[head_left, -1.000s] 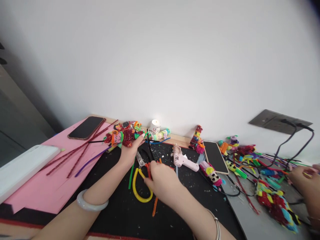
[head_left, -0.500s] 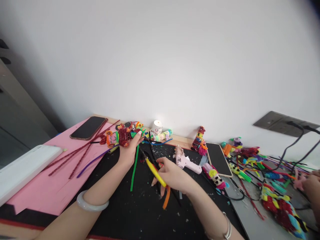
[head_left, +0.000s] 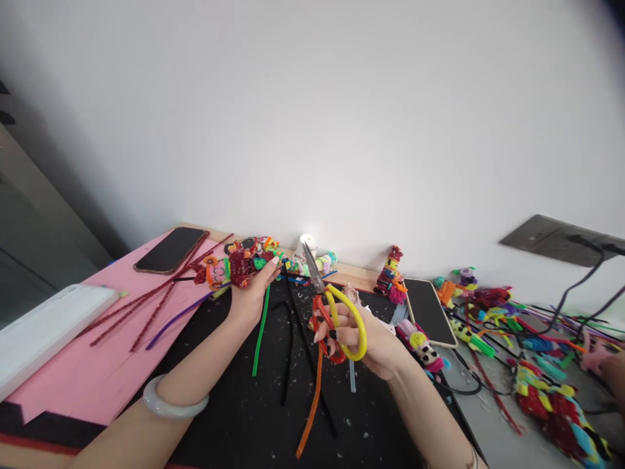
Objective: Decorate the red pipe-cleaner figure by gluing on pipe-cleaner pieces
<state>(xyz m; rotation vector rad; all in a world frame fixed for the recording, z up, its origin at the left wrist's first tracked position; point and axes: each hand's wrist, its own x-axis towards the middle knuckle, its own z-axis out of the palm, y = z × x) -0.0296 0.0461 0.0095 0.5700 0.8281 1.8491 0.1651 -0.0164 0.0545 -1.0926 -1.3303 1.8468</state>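
My left hand [head_left: 254, 292] is closed around a pipe-cleaner doll [head_left: 238, 267] with a dark red body, a pink face and orange trim; the fingers hide its lower end. In my right hand [head_left: 364, 335] is a pair of scissors [head_left: 347, 319] with yellow and red handles, its blades pointing up and away, nearly together. An orange pipe cleaner [head_left: 312, 410] lies below the scissors. Black pipe cleaners [head_left: 288, 352] and a green one [head_left: 261, 332] lie on the black mat [head_left: 234, 417] between my arms. Behind the right hand, a glue gun [head_left: 351, 294] is mostly hidden.
A phone [head_left: 170, 249] and dark red stems [head_left: 146, 303] lie on pink sheets [head_left: 97, 365], beside a white box [head_left: 53, 332]. Several finished dolls [head_left: 390, 273], another phone [head_left: 430, 311] and cables [head_left: 561, 306] occupy the right. Another person's hand [head_left: 614, 371] shows at the right edge.
My right hand has lifted the scissors off the mat and turned the blades upward. The orange and black pipe cleaners show more fully. My left hand stays with the doll.
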